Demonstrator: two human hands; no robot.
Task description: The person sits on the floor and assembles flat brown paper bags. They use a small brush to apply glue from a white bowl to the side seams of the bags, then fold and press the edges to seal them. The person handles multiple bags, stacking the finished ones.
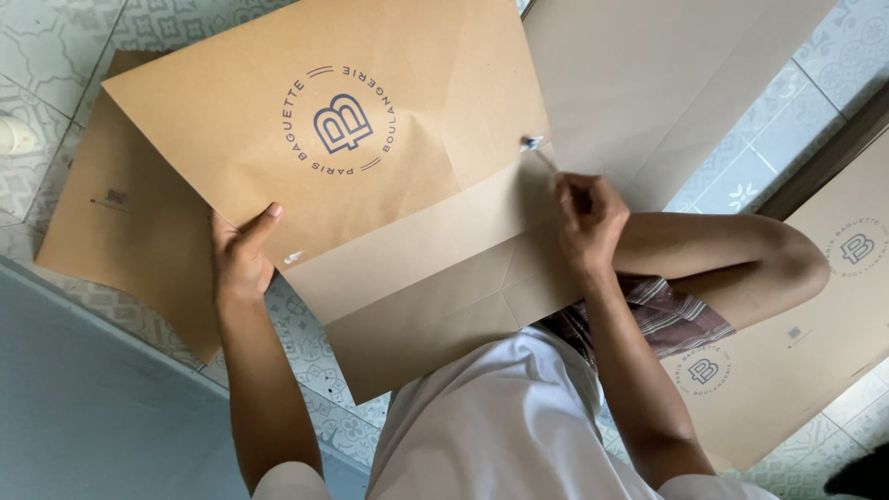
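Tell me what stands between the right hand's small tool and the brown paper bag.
Nothing visible. The right hand holds the thin metal-tipped tool, its tip against the flat brown paper bag. The left hand grips the bag's edge.

**1 head camera, looking straight down**

Only 1 view is given, worn on the person's head and aimed steeply down over the chest and lap. It sits close: both forearms rise from the bottom edge, and a brown paper bag [370, 176] fills the upper middle. Patterned floor tiles [787, 139] show at the frame's corners.
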